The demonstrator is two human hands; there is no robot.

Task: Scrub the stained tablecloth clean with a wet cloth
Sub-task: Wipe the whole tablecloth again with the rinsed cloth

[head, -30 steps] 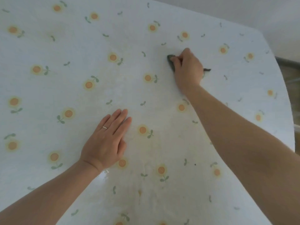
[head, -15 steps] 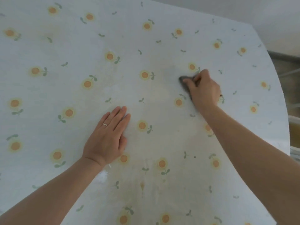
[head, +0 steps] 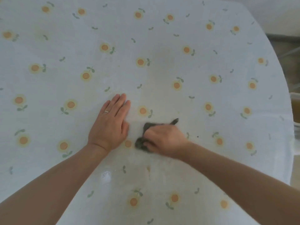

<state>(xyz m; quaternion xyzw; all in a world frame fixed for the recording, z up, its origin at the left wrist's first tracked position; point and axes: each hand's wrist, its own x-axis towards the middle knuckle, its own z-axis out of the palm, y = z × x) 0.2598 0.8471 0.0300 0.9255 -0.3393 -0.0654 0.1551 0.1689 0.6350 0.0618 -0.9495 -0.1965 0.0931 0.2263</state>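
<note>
Across the whole table lies a white tablecloth (head: 68, 46) with little orange flowers and some pale yellow stains (head: 148, 169). The left hand (head: 110, 125) lies flat on it, fingers straight and together, holding nothing. Just beside it, the right hand (head: 167, 140) is curled round a dark grey cloth (head: 141, 144) and presses it on the tablecloth. The cloth looks blurry. A thin ring (head: 106, 111) sits on one left finger.
</note>
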